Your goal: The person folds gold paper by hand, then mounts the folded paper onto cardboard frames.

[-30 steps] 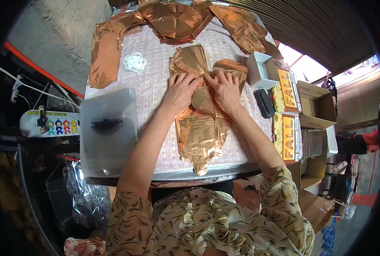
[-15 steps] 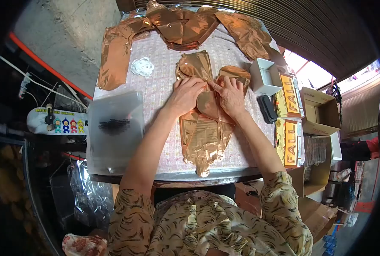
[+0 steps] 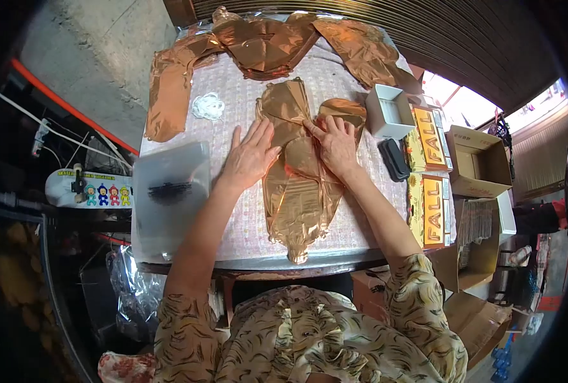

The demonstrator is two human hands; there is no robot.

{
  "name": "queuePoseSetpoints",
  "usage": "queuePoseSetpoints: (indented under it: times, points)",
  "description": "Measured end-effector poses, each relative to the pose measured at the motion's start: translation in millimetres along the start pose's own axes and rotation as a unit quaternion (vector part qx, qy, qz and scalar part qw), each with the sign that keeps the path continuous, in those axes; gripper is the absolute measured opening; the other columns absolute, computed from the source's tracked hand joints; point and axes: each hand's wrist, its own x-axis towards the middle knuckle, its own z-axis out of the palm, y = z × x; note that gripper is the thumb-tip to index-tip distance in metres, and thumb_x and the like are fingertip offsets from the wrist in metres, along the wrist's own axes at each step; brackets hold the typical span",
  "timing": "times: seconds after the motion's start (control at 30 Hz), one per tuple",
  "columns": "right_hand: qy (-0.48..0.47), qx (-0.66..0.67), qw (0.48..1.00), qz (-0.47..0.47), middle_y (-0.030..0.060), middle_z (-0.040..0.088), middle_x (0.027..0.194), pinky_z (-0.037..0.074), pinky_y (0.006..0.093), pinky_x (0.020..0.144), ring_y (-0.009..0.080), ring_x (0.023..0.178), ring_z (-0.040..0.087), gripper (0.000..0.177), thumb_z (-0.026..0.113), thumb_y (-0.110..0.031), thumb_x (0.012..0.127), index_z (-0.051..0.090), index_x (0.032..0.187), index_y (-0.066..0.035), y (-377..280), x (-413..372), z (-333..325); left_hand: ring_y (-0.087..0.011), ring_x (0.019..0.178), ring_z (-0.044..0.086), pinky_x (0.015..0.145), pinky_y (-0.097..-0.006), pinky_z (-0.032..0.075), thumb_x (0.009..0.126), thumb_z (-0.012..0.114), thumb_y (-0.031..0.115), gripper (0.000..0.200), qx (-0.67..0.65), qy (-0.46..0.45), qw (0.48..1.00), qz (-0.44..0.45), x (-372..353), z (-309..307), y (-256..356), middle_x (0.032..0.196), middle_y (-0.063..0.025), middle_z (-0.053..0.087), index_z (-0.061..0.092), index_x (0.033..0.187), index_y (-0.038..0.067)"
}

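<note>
A flat copper-coloured foil balloon (image 3: 296, 204) lies folded on the table in front of me, its narrow tab toward the near edge. My left hand (image 3: 250, 154) rests at the balloon's left edge with its fingers spread, gripping nothing. On the balloon's right side, my right hand (image 3: 339, 147) lies palm down. Its index finger stretches onto the foil near the middle folds, and the other fingers lie over the right part. What is under the right palm is hidden.
More flat copper foil balloons (image 3: 268, 45) lie along the far side. White string (image 3: 208, 106) and a clear plastic sleeve (image 3: 172, 210) are at left. At right are a white box (image 3: 389, 110), a black case (image 3: 394, 161) and FALL packages (image 3: 434, 210). Cardboard boxes (image 3: 478, 163) stand beyond.
My left hand has moved left from the middle of the balloon to its left edge, and its fingers have spread. The right hand stays on the balloon's right side.
</note>
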Motion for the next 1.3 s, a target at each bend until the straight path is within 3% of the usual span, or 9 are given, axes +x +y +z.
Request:
queuePoseSetpoints:
  times: [0.2,0.4,0.5,0.6,0.7,0.93,1.13,1.17,1.3]
  points:
    - [-0.026,-0.007,1.0,0.014,0.0092,0.057,0.126,0.038,0.0462,0.097,0.0301,0.116,0.052,0.06,0.059,-0.011,0.089,0.059,0.146,-0.03,-1,-1,-5,-0.0293,0.152,0.031,0.122,-0.0553,0.022,0.107,0.048,0.038,0.059,0.0,-0.016,1.0,-0.001,-1,0,1,0.164,-0.0138,0.035,0.042,0.153,0.003]
    - [-0.029,-0.008,1.0,0.008,0.0098,0.057,0.126,0.037,0.047,0.098,0.0306,0.117,0.052,0.059,0.059,-0.012,0.091,0.058,0.146,-0.032,-1,0,-6,-0.0275,0.147,0.039,0.119,-0.0528,0.027,0.105,0.05,0.037,0.057,-0.005,-0.001,1.0,-0.001,2,-8,1,0.159,-0.0131,0.041,0.044,0.153,0.006]
    - [-0.036,-0.012,0.999,0.012,0.0099,0.057,0.126,0.037,0.0472,0.099,0.0308,0.117,0.052,0.058,0.058,-0.013,0.091,0.058,0.146,-0.032,-2,1,-8,-0.0279,0.139,0.047,0.115,-0.0507,0.03,0.103,0.053,0.037,0.05,-0.064,0.0,0.998,-0.017,13,-16,-4,0.15,-0.013,0.051,0.055,0.144,0.008]
    - [-0.044,-0.02,0.999,0.013,0.0102,0.057,0.127,0.037,0.047,0.099,0.0308,0.117,0.052,0.057,0.058,-0.014,0.091,0.059,0.145,-0.031,-2,0,-9,-0.0274,0.135,0.051,0.113,-0.0492,0.034,0.099,0.06,0.028,0.044,-0.092,0.005,0.995,-0.04,36,-23,-6,0.146,-0.0111,0.056,0.059,0.139,0.008]
    - [-0.023,-0.011,1.0,0.003,0.0112,0.057,0.126,0.037,0.0485,0.1,0.0306,0.119,0.051,0.055,0.059,-0.015,0.091,0.06,0.144,-0.03,0,0,-2,-0.0299,0.126,0.057,0.102,-0.0433,0.047,0.093,0.067,0.007,0.042,-0.079,0.09,0.99,0.07,54,-12,10,0.138,-0.0106,0.061,0.063,0.135,0.009]
    - [-0.04,-0.026,0.999,0.009,0.0095,0.056,0.128,0.038,0.0475,0.098,0.0302,0.118,0.051,0.06,0.055,-0.012,0.091,0.057,0.147,-0.032,-2,0,-4,-0.0352,0.123,0.056,0.106,-0.0438,0.045,0.094,0.06,0.002,0.042,-0.221,0.087,0.969,0.069,57,22,23,0.134,-0.0139,0.061,0.059,0.135,0.006]
    - [-0.013,-0.035,0.999,-0.01,0.0105,0.057,0.124,0.037,0.0484,0.097,0.0292,0.118,0.051,0.055,0.058,-0.017,0.092,0.059,0.145,-0.031,-1,-1,-9,-0.0357,0.123,0.056,0.107,-0.0439,0.046,0.097,0.058,0.004,0.034,-0.208,0.096,0.97,0.077,57,24,21,0.131,-0.0155,0.061,0.061,0.13,0.004]
    - [-0.025,0.003,1.0,0.007,0.0095,0.057,0.129,0.038,0.048,0.098,0.0311,0.117,0.051,0.067,0.057,-0.008,0.087,0.055,0.149,-0.033,-1,-2,-13,-0.0358,0.124,0.056,0.106,-0.0436,0.046,0.096,0.058,0.004,0.034,-0.193,0.099,0.973,0.073,56,25,21,0.131,-0.0153,0.061,0.061,0.13,0.003]
    - [0.016,0.065,0.998,-0.003,0.0076,0.057,0.136,0.036,0.0464,0.102,0.0303,0.121,0.051,0.065,0.058,-0.003,0.085,0.061,0.143,-0.031,-3,-27,-37,-0.0359,0.124,0.055,0.106,-0.0436,0.046,0.096,0.058,0.003,0.035,-0.184,0.094,0.976,0.073,54,27,19,0.131,-0.0147,0.061,0.061,0.131,0.003]
